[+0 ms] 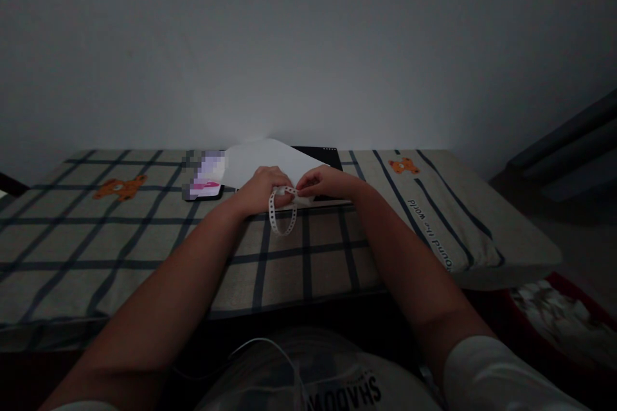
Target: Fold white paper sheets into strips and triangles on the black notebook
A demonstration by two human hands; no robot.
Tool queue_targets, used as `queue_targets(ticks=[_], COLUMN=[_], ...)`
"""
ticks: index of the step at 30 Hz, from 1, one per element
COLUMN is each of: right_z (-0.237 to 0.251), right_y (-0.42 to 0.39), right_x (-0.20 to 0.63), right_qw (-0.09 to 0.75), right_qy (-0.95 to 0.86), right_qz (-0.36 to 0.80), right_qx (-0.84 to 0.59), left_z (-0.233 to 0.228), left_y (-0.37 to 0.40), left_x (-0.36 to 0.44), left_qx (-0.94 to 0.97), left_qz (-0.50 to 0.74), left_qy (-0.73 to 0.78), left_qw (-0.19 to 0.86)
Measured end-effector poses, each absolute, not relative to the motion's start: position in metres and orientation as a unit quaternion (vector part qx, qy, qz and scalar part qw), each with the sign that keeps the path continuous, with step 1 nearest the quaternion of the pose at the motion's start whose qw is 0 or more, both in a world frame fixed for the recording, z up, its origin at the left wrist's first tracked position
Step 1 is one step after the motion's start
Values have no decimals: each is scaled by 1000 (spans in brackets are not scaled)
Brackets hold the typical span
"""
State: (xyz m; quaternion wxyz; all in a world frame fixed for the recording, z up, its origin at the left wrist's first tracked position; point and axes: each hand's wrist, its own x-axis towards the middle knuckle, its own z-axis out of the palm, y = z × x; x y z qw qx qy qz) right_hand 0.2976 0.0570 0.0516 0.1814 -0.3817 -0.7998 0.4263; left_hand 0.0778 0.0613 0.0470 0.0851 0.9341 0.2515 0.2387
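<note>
A white strip with rows of small dark holes is curled into a loop and hangs over the near side of the paper. My left hand is closed on it, with its fingers partly hidden behind the loop. At the loop's right side, the bent fingers of my right hand pinch the strip. Below those fingers is a small pale piece, too dim to make out. Under and behind both hands lies a white sheet of paper, on top of a flat black object.
A phone-like device with a lit, partly blurred screen lies left of the paper. The checked tablecloth covers the table, which meets a grey wall. At lower right stands a red container with crumpled white scraps. A white cable crosses my lap.
</note>
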Motion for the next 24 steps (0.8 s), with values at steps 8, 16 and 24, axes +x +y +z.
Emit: queue_targets(ticks=[8,16,24], right_z=[49,52,56], right_y=[59,57,54], right_x=[300,297,300], right_qw=[168,148,138], right_qy=[-801,-824,-799], right_qz=[418,402,423], right_qx=[-394,-370,-405], left_z=[46,47,48], left_y=[59,61,59], left_x=[79,79,79], left_qx=[932,939,931], left_qz=[234,230,210], left_qy=[268,242,295], left_qw=[66,78,44])
